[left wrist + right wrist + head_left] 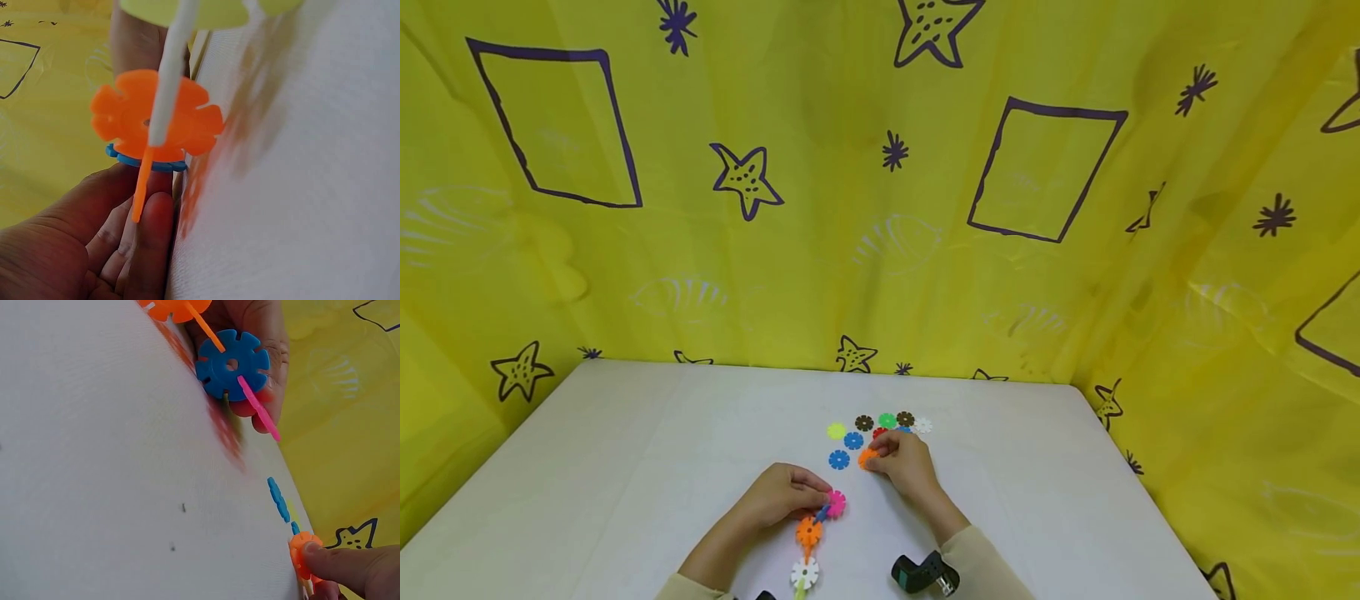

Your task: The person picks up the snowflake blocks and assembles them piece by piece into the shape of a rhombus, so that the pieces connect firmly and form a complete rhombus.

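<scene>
My left hand [778, 498] grips one end of a chain of slotted plastic snowflake discs, by the pink disc [837, 503] and the blue disc [215, 372]. Further along the chain come an orange disc [808, 532], a white disc [805, 573] and a yellow-green one, slotted into each other at angles. The chain trails toward the front of the table. Ahead and to the right, my right hand [908, 467] pinches a single orange snowflake disc [301, 556] between thumb and fingers, at the near side of the loose discs.
Loose discs lie on the white table [647, 450] beyond the hands: yellow [837, 431], green [887, 421], white [923, 425], blue [838, 459], red and brown ones. A patterned yellow curtain [820, 275] surrounds the table. A black wrist device [917, 573] sits by my right sleeve.
</scene>
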### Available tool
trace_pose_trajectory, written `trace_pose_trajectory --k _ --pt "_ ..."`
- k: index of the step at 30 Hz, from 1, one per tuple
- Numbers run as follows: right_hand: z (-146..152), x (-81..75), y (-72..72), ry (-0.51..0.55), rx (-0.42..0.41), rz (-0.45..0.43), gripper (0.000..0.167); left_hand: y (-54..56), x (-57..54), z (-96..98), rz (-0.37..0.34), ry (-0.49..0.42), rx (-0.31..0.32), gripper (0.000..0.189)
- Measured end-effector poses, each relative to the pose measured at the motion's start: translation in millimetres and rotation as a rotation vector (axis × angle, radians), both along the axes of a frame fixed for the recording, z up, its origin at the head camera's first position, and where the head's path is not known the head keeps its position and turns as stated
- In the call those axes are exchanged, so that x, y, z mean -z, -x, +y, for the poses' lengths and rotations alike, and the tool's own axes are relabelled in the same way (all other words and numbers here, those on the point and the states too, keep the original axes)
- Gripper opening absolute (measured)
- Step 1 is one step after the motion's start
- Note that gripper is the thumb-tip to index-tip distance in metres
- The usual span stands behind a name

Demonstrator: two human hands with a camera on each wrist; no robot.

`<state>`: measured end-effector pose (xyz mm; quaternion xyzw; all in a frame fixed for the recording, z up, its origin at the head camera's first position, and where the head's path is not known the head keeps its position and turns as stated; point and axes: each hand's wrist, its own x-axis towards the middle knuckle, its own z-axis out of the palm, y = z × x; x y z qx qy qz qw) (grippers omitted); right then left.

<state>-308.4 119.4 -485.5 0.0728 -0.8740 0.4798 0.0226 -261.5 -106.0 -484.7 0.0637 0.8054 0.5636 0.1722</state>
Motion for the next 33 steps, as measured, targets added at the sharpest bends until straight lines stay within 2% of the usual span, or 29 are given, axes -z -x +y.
trace_pose_trajectory --k 8,19,33 --pt "4.1 6.4 -5.1 0.048 -0.059 0.030 0.014 -0.1 -1.1 -0.6 -0.003 -0.017 0.016 0.024" --pt "5.9 12.4 -6.4 0.091 -0.327 0.009 0.011 0.4 -0.5 -1.0 -0.003 0.000 0.006 0.022" --pt "3.6 9.0 -12.1 0.087 -0.392 -0.061 0.008 0.7 1.4 -0.8 0.017 0.006 0.005 0.021"
